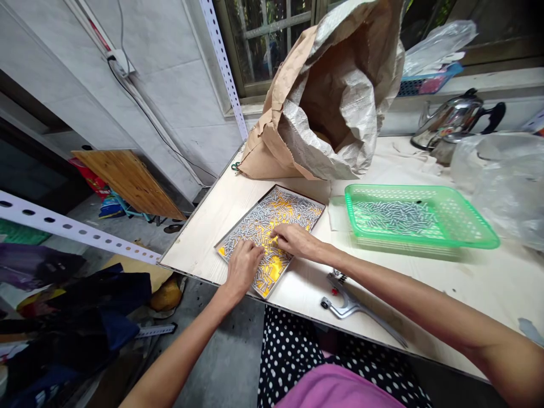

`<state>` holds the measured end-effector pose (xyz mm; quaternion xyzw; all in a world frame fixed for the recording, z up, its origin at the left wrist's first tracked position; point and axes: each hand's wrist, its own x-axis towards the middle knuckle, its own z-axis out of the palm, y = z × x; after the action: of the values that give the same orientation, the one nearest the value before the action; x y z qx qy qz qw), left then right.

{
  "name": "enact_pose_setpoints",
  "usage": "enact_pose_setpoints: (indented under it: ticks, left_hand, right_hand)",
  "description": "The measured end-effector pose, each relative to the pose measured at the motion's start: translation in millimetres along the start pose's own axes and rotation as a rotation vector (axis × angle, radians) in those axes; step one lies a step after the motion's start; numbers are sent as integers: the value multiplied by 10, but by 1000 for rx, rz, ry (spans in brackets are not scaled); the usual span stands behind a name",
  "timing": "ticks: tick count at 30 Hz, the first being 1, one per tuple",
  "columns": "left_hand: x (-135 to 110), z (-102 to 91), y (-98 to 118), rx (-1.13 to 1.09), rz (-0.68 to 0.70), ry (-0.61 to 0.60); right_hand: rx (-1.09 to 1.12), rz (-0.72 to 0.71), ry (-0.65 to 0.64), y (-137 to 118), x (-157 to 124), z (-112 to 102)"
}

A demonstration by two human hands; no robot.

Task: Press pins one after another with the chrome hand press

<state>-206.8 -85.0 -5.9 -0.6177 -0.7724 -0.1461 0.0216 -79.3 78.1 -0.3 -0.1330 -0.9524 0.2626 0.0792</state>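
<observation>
A shallow rectangular tray [298, 195] with a thin rim lies at an angle near the table's front left edge. Small silvery metal pins [260, 217] cover much of it, and a yellow bottom [276, 265] shows between them. My left hand [244, 262] is over the tray's near left part, its fingers curled down among the pins. My right hand [296, 240] reaches in from the right, with thumb and fingers drawn together at the pins. Anything between the fingertips of either hand is too small to make out.
A green plastic basket [465, 224] with more metal pins stands to the right. A metal hand tool [359, 306] lies by the front edge. Behind the tray is a large open paper sack [272, 144]. A kettle [457, 116] and clear plastic bags [499, 181] are at the right.
</observation>
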Motion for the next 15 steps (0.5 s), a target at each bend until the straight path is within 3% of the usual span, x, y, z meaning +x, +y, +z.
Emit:
enact_pose_setpoints:
  ticks: [4,9,12,15]
  left_hand:
    - [93,26,10,91,-6,-63]
    - [137,16,-22,25,-1,-44]
    - [152,3,-87,-241,-117,69]
    - [178,-67,-154,-738,-407,140]
  right_hand:
    - [-153,-43,-146,-115,-70,64]
    - [-233,-45,-140,-209,-118,178]
    - [-267,-112,-110,-207,-124,208]
    - [-275,-141,-153,-193,-108,227]
